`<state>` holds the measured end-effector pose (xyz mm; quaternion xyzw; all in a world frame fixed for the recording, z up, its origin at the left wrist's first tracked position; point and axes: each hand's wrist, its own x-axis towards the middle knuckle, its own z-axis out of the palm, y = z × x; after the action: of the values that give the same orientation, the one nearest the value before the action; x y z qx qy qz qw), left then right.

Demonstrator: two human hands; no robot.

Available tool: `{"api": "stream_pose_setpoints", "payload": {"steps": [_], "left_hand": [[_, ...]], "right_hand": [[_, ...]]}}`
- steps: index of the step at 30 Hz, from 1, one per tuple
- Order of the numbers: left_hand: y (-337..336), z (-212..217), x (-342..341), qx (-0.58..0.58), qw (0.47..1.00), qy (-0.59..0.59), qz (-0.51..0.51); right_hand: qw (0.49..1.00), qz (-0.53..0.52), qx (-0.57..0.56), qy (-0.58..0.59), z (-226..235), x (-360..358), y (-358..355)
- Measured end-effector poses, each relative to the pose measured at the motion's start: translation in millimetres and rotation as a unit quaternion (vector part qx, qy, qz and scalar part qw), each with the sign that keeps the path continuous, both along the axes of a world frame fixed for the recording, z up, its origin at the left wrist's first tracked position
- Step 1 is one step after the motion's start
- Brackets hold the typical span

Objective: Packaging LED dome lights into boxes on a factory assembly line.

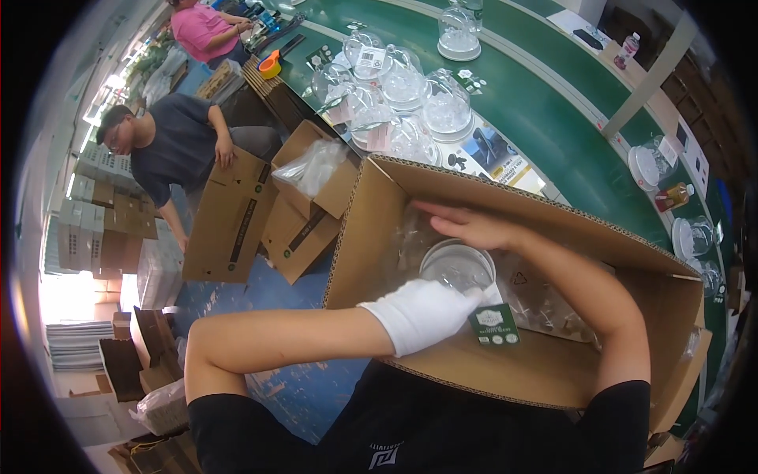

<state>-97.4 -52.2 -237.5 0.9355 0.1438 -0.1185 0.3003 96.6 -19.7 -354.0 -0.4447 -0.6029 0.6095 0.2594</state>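
The clear dome (456, 267) sits inside the open carton (545, 217), just beyond the fingers of the left hand (422, 314), which touch its near side. A tagged card (494, 325) lies just right of those fingers, on the carton floor. The right hand (466, 225) lies past the dome, its fingers pointing left along the carton's far wall. Behind that wall, on the conveyor table (553, 118), a cluster of bagged domes (395, 95) stands. Left of both hands' fingers, outside the carton, other boxes (300, 205) stand on the floor.
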Motion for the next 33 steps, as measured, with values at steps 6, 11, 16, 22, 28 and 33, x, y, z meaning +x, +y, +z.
{"api": "stream_pose_setpoints", "payload": {"steps": [6, 11, 16, 22, 28, 33], "left_hand": [[31.7, 26.2, 12.4, 0.012, 0.999, 0.005, 0.043], [57.5, 22.1, 33.7, 0.02, 0.994, 0.072, 0.073], [74.1, 5.4, 53.4, 0.023, 0.996, 0.069, 0.048], [65.9, -0.5, 54.2, 0.012, 0.996, 0.09, 0.025], [60.5, -7.2, 50.8, 0.043, 0.994, 0.101, 0.022], [62.4, -7.2, 52.2, 0.047, 0.995, 0.092, 0.004]], "right_hand": [[0.986, -0.042, 0.01, -0.162, 4.1, 70.4, -58.6], [0.875, 0.257, 0.206, -0.354, -44.2, 101.9, -132.0], [0.831, 0.305, 0.194, -0.423, -102.1, 112.3, -170.6], [0.8, 0.318, 0.143, -0.488, -104.8, 117.2, -179.2], [0.81, 0.32, 0.063, -0.488, -98.6, 111.9, -180.4], [0.822, 0.311, 0.024, -0.477, -88.6, 107.7, -178.0]]}}
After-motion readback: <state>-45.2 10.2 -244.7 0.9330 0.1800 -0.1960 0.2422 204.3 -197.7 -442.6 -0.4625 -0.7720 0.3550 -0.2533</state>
